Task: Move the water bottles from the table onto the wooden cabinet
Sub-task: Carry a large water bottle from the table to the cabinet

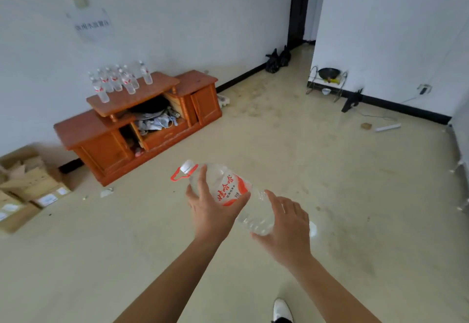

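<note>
Item: one large clear water bottle point(228, 188), centre of the frame, held tilted above the floor point(355, 183), white cap and red carry loop pointing upper left. Label: red and white band, large red Chinese characters that appear to read 娃哈哈, with a smaller dark line beneath, too small to read surely. Left hand point(210, 206): fingers wrapped round the bottle's upper body beside the label. Right hand point(286, 228): fingers curved round the base. Wooden cabinet point(109, 135), upper left against the wall: small bottles point(119, 80) with red labels stand clustered on its raised top. Wall sign point(92, 27) above: blurred dark Chinese characters. Cardboard boxes point(25, 185), lower left, bear white labels, unreadable.
</note>
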